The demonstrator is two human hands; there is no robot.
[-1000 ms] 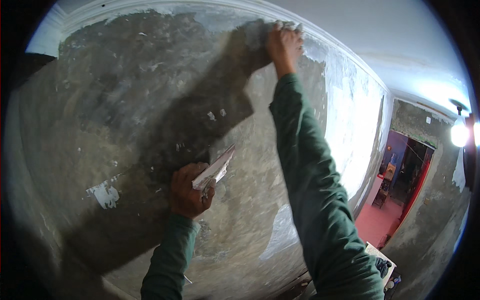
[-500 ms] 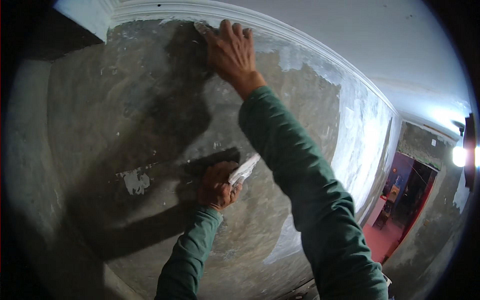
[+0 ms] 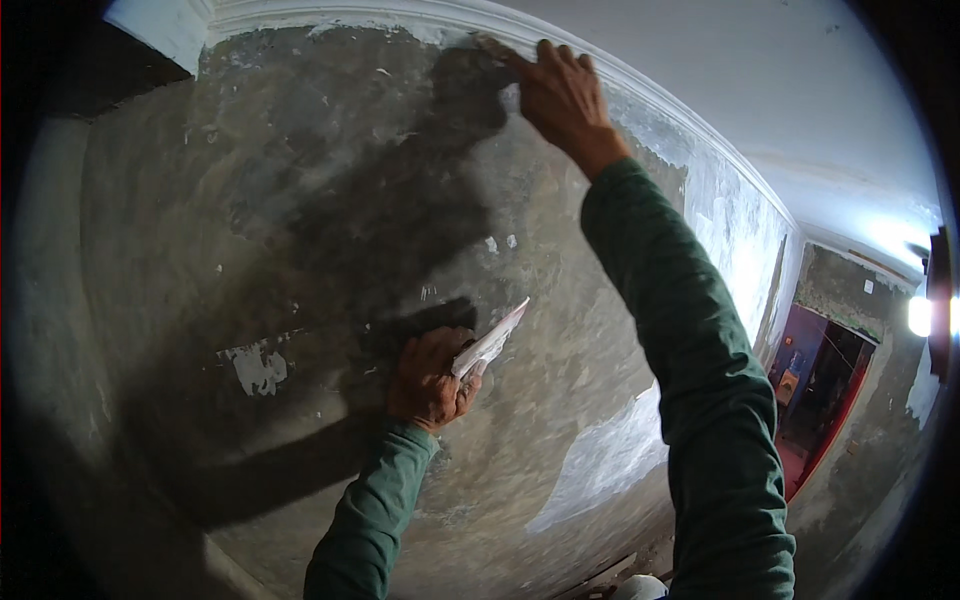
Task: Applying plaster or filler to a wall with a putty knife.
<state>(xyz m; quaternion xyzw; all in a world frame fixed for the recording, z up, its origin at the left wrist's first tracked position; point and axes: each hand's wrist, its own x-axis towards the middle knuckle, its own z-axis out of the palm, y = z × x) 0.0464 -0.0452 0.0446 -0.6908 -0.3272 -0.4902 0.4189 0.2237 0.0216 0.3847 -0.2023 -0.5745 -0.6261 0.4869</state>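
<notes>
Left hand (image 3: 432, 382) clasps a white-smeared board (image 3: 490, 343) in curled fingers; right hand (image 3: 563, 97) is by the cornice (image 3: 330, 10), its fingers' hold I cannot tell

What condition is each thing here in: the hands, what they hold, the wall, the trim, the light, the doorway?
left hand: closed on the flat board
flat board: tilted, smeared with white
right hand: raised near the cornice; whether it grips something is unclear
gray wall: partly coated in white, patchy
white cornice: in place along the wall's top
lamp: lit
doorway: open, dark inside
</notes>
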